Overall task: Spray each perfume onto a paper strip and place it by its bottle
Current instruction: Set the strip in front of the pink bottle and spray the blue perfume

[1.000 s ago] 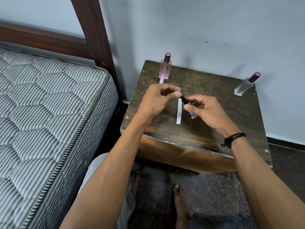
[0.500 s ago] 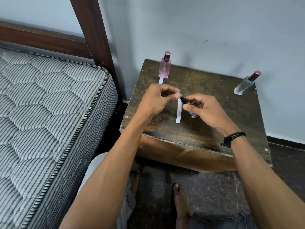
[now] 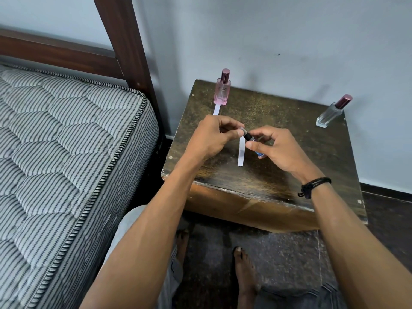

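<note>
My right hand point(image 3: 281, 150) grips a small blue perfume bottle point(image 3: 259, 154) with a black neck point(image 3: 248, 136), tilted toward the left. My left hand point(image 3: 214, 137) pinches a clear cap point(image 3: 242, 131) at the tip of that neck. Under both hands a white paper strip point(image 3: 241, 153) runs toward me; its top end is hidden behind my fingers. A pink bottle point(image 3: 222, 90) stands at the back left of the wooden table point(image 3: 278, 188), with another strip point(image 3: 216, 110) in front of it. A clear bottle with a maroon cap point(image 3: 332, 112) stands at the back right.
The small table stands against a pale wall. A striped mattress point(image 3: 66, 152) and a dark wooden bedpost point(image 3: 124, 41) are close on the left. My bare feet point(image 3: 244, 270) are on the dark floor below the table's front edge.
Both hands stay together over the strip with almost no movement; the fingertips shift slightly at the small bottle's neck.
</note>
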Available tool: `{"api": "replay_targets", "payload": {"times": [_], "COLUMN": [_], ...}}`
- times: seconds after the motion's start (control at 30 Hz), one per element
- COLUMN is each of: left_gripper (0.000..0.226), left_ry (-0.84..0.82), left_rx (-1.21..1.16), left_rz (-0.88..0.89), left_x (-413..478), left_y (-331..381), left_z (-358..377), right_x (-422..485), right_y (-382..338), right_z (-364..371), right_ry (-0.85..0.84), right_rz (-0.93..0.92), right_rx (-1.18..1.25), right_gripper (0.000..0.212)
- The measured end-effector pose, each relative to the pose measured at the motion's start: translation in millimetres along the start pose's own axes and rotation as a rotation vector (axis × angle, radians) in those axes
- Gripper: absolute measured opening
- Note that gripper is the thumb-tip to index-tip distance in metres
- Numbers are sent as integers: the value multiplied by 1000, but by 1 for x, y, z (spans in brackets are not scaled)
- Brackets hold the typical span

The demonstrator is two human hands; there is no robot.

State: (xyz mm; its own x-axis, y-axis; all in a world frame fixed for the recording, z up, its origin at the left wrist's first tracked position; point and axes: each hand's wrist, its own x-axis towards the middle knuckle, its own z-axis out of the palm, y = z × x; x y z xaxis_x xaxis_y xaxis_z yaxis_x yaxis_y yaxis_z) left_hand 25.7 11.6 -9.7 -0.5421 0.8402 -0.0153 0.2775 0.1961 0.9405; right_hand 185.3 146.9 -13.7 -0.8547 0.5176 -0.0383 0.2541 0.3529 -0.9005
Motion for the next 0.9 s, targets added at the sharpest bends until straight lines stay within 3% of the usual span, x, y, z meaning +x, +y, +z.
{"api": "replay_targets", "payload": {"times": [0.6, 0.9], "left_gripper": [13, 16], "left_ry": [-9, 3], "left_rx": [122, 155], "left_rz": [-34, -57], "left_x": [-2, -4], "left_y": [2, 7], "left_z": [-1, 4], "right_x": [-1, -3], "right_y": [1, -3], "right_z": [3, 2], "right_ry": [17, 23], "right_rz": [-8, -38], "right_rx": [-131, -212], "right_gripper": [15, 24]}}
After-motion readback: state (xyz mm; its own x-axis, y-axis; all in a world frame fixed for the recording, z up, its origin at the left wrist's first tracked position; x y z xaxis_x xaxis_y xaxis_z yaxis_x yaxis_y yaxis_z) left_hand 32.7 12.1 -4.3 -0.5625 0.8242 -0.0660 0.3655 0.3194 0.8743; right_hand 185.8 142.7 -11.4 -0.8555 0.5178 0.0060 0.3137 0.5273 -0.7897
